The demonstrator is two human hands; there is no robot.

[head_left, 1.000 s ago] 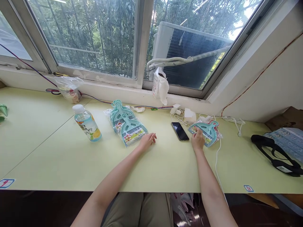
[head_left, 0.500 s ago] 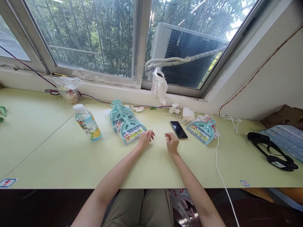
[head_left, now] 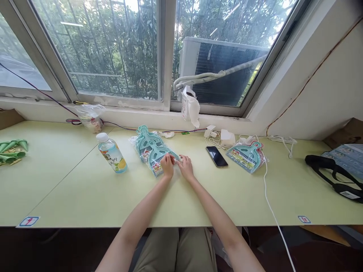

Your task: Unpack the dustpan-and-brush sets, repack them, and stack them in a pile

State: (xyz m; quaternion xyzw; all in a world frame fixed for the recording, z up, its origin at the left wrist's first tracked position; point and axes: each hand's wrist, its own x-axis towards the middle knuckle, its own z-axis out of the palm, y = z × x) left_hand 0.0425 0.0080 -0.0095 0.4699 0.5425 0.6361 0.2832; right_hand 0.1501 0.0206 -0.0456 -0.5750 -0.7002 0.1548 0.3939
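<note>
A teal mini dustpan-and-brush set (head_left: 156,152) in a clear plastic wrapper lies in front of a stack of similar sets (head_left: 143,138). My left hand (head_left: 167,165) rests over its right edge, fingers closed on the wrapper. Close beside it, my right hand (head_left: 185,167) has its fingertips closed at the right corner of that same set. The fingers partly cover the corner, so the exact grip is hidden. To the right of my hands lies a dark phone (head_left: 217,156).
A drink bottle (head_left: 112,155) stands left of the sets. More wrapped dustpan sets (head_left: 246,155) lie to the right beside a white cable (head_left: 269,204). Black headgear (head_left: 334,181) is at the far right, green cone shapes (head_left: 13,151) far left. A tissue pack (head_left: 190,105) leans against the window ledge.
My right hand has moved left to meet my left hand at the front set's corner. The left hand has turned and closed on the wrapper. The view has shifted a little left.
</note>
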